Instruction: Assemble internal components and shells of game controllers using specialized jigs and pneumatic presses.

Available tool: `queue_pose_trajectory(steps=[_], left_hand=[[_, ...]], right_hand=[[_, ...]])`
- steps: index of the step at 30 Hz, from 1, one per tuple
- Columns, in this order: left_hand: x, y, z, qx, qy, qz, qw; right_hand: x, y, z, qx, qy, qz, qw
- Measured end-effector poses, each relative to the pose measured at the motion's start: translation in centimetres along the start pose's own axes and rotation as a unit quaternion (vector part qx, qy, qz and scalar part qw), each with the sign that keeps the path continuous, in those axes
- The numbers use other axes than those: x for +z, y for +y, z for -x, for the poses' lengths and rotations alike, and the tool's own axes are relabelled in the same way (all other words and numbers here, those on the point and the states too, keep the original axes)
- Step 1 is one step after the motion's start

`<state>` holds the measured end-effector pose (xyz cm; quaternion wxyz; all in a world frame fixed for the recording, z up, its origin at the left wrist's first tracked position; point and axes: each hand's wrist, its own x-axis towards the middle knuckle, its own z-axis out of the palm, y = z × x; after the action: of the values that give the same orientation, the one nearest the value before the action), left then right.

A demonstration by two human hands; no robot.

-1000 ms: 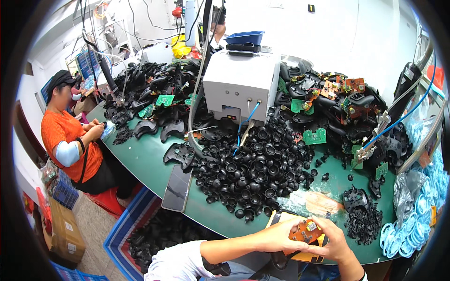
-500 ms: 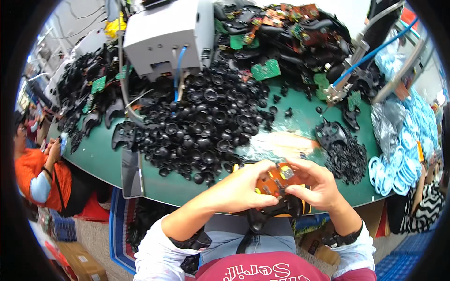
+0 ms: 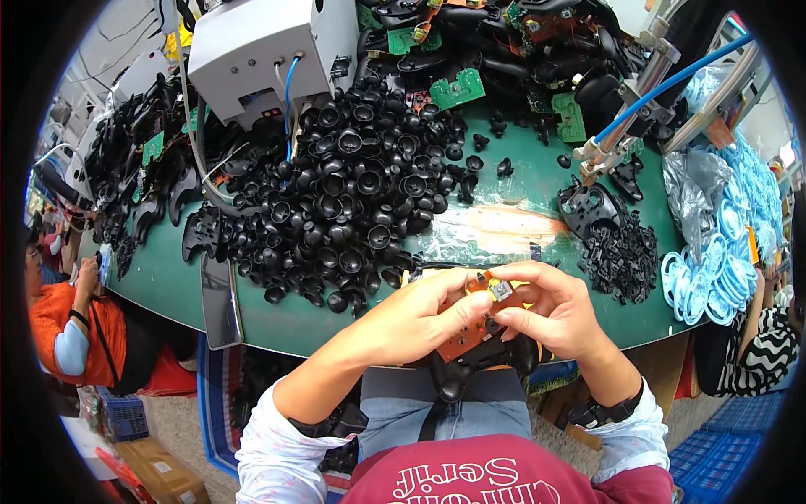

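Both of my hands are closed around an orange-brown game controller circuit board [image 3: 460, 344] at the near edge of the table. My left hand [image 3: 411, 317] grips it with the thumb across its face, close to a square metal-topped part. My right hand [image 3: 558, 312] holds the other side, its thumb and fingers pinched near that same part. Below the board, a black controller shell [image 3: 451, 382] shows its two grips, just above my lap. My fingers hide much of the board.
Black thumbstick caps [image 3: 344, 185] are heaped left of centre on the green table [image 3: 290, 330], with a phone [image 3: 221, 302] beside them. A grey machine [image 3: 248, 59] stands behind. Small black parts [image 3: 621, 260] and light blue rings [image 3: 714, 286] lie right, near a metal fixture [image 3: 613, 143].
The board has turned and tilted between my hands, and my left thumb now lies higher on it. The table scene has shifted slightly up and left in view.
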<state>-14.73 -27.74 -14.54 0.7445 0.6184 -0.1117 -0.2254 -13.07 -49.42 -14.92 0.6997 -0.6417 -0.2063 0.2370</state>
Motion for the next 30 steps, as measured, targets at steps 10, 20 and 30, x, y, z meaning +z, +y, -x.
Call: queue_pose_trajectory(steps=[10,20,30], left_hand=[[-1.2,-0.4,1.1,-0.002,-0.008,-0.155,0.988],[0.7,-3.7,6.2,0.084,0.018,-0.361,0.928],[1.2,-3.6,5.9,0.071,0.024,-0.411,0.908]], right_hand=[[0.9,0.1,-0.5,0.013,0.048,-0.011,0.999],[0.3,2.0,-0.4,-0.014,0.196,-0.080,0.977],[0.1,2.4,1.2,-0.023,0.236,-0.075,0.969]])
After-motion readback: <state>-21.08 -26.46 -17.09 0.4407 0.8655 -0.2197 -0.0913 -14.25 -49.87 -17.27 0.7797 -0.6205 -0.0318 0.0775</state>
